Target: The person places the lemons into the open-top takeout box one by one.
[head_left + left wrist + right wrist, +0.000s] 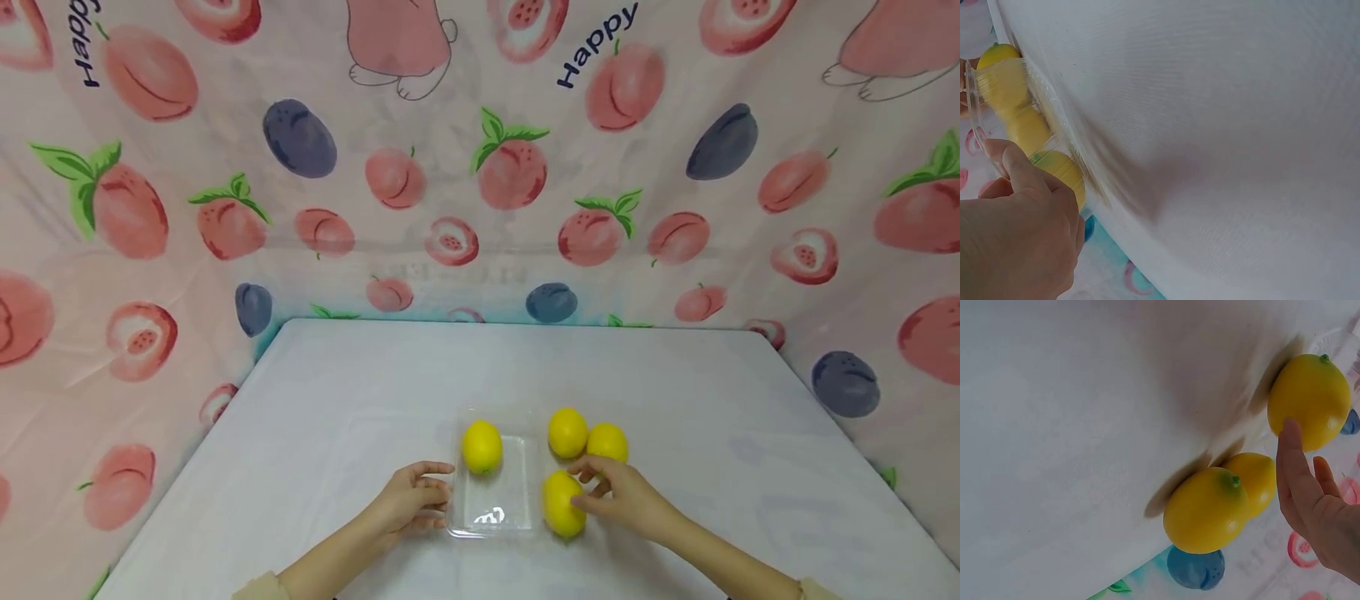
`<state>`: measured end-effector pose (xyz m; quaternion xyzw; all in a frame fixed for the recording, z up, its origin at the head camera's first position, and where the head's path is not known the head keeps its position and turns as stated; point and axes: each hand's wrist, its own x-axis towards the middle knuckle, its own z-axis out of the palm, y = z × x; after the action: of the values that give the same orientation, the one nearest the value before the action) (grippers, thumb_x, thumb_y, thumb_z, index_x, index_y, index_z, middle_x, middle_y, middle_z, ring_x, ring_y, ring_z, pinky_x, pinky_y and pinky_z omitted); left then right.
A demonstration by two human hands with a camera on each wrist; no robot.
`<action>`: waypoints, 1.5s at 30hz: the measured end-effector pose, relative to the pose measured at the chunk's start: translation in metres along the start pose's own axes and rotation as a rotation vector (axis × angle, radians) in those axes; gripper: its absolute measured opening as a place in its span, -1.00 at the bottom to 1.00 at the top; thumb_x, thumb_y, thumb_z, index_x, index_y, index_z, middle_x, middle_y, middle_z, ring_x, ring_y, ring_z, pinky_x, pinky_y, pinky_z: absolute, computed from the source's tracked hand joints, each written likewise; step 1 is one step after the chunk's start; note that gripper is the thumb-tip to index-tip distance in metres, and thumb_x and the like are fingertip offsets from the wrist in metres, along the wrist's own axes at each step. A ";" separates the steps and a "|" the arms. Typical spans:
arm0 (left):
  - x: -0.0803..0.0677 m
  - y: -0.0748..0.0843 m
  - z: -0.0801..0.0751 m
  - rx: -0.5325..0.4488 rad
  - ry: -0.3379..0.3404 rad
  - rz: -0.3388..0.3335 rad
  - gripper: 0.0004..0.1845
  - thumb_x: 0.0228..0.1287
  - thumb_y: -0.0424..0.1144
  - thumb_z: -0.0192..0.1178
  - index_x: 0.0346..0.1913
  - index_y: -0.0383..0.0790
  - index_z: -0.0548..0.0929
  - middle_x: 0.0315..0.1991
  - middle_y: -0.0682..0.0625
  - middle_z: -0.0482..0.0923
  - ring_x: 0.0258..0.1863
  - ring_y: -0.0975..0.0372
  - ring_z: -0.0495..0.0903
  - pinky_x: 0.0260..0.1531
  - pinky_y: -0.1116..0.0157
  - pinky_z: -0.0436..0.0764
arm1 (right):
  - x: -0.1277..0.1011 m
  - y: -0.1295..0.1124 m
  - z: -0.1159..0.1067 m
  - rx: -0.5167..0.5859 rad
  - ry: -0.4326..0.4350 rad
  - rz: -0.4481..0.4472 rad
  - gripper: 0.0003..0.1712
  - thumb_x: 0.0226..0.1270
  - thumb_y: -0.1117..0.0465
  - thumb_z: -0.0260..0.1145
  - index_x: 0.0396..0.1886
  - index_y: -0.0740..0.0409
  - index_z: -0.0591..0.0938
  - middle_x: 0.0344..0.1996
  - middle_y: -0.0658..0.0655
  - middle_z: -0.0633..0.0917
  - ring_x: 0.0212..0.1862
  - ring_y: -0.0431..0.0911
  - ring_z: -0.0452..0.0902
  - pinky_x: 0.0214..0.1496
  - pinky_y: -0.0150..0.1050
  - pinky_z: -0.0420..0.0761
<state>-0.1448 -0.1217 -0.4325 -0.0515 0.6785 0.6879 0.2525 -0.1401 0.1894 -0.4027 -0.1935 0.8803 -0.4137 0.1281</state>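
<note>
I see a big white table [375,400] with a fruit-print cloth [150,208] hanging all around it. On the table, near my front edge, sits a clear tray [495,508]. One lemon [482,447] lies in the far part of the tray. The near part of the tray has nothing but a shiny glare on it. Three more lemons lie on the table just right of the tray. Two of them, the far lemons [567,432], sit side by side and look like they touch. The third, the near lemon [562,503], lies right beside the tray's right edge. My left hand [411,500] is at the left edge of the tray. Its fingers are curled a little, and the tips touch the rim. In the left wrist view the thumb [1019,165] presses on the tray's clear rim, so this hand holds the tray. My right hand [618,496] is at the near lemon. Its fingers are bent softly and the tips touch the lemon's right side and top. In the right wrist view one finger [1291,456] lies flat on the lemon's skin. I cannot tell if the lemon is lifted or lying on the table.
</note>
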 end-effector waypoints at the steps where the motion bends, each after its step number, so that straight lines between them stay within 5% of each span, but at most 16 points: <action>1: 0.000 0.001 0.000 0.001 0.000 0.000 -0.52 0.24 -0.44 0.11 0.23 -0.41 0.33 -0.32 0.01 0.52 -0.41 0.28 0.51 -0.39 0.40 0.69 | 0.001 0.000 0.001 0.001 0.001 -0.003 -0.56 0.17 0.14 0.37 -0.04 0.31 0.54 -0.15 0.22 0.61 -0.29 -0.17 0.53 -0.32 -0.46 0.57; 18: -0.002 -0.001 -0.001 -0.009 -0.007 -0.021 -0.52 0.24 -0.43 0.12 0.22 -0.42 0.33 -0.36 0.05 0.49 -0.42 0.30 0.51 -0.41 0.41 0.69 | 0.010 0.006 0.020 -0.036 0.010 0.043 -0.49 0.06 0.15 0.45 -0.08 0.26 0.44 -0.18 0.19 0.57 -0.34 -0.11 0.48 -0.38 -0.45 0.52; 30: -0.001 -0.001 0.001 -0.011 -0.007 -0.011 -0.54 0.25 -0.44 0.09 0.21 -0.42 0.33 -0.36 0.05 0.50 -0.41 0.29 0.50 -0.41 0.41 0.69 | 0.011 0.008 0.019 0.022 -0.029 0.100 -0.46 0.07 0.20 0.42 0.02 0.24 0.41 -0.12 0.25 0.57 -0.22 -0.04 0.50 -0.26 -0.22 0.63; 45: 0.002 0.000 0.002 -0.023 0.008 -0.015 -0.54 0.23 -0.46 0.11 0.20 -0.42 0.35 -0.34 0.00 0.52 -0.44 0.29 0.51 -0.43 0.39 0.69 | 0.010 0.007 0.012 0.054 0.025 0.178 -0.43 0.04 0.21 0.40 0.07 0.19 0.43 -0.11 0.24 0.52 -0.29 -0.06 0.45 -0.28 -0.24 0.59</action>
<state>-0.1456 -0.1189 -0.4331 -0.0622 0.6710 0.6937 0.2542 -0.1461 0.1808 -0.4166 -0.1059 0.8842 -0.4266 0.1583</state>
